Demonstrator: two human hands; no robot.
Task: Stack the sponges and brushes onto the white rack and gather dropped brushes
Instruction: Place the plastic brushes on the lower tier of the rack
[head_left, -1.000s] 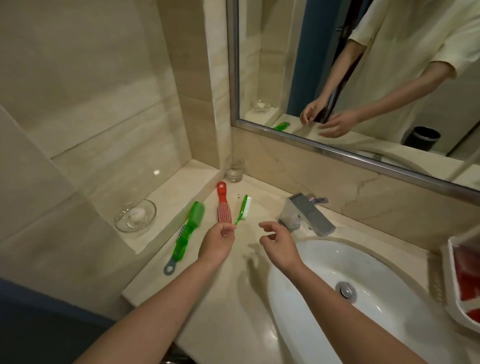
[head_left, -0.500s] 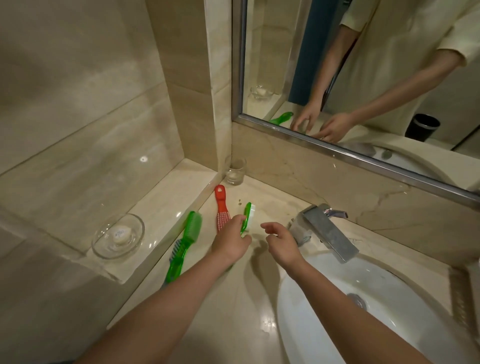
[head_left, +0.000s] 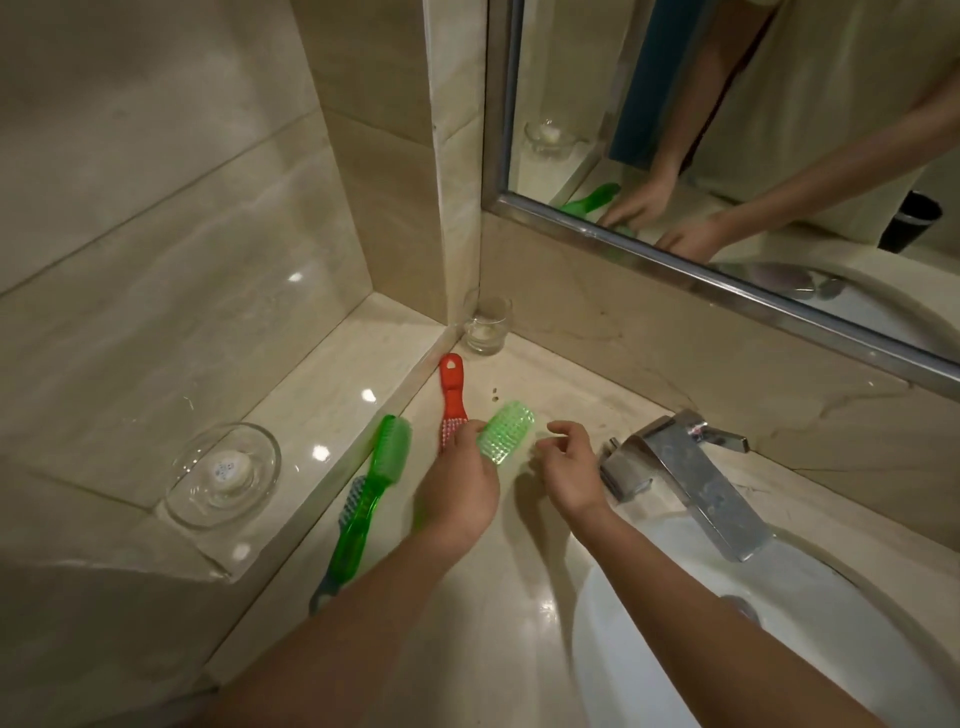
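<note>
Head view. The left hand (head_left: 457, 488) reaches over the desk (head_left: 493, 623) toward the corner by the mirror (head_left: 727, 130). Its grip is clamped on the near end of the small green brush (head_left: 506, 434), which looks pinched between thumb and fingertips. The brush head juts out past the fingers toward the mirror wall, bristles facing up, slightly blurred. Whether the far tip touches the desk: cannot tell.

The right hand (head_left: 571, 467) is just beside the brush head, on the tap side, apart from it. Its fingers are loosely curled with the thumb and forefinger parted, and it holds nothing.

The red brush (head_left: 453, 397) lies flat on the desk just left of the held brush, its handle pointing at the tumbler (head_left: 487, 325) in the corner. Its bristle end is partly hidden by the left hand's fingers.

The long green brush (head_left: 374, 493) lies along the foot of the ledge (head_left: 322, 405), with a blue brush (head_left: 353, 501) directly under it and mostly covered.

On the ledge sits a glass dish (head_left: 176, 499) holding a small white disc. The faucet (head_left: 691, 483) stands to the right of the right hand, over the white basin (head_left: 675, 675).
</note>
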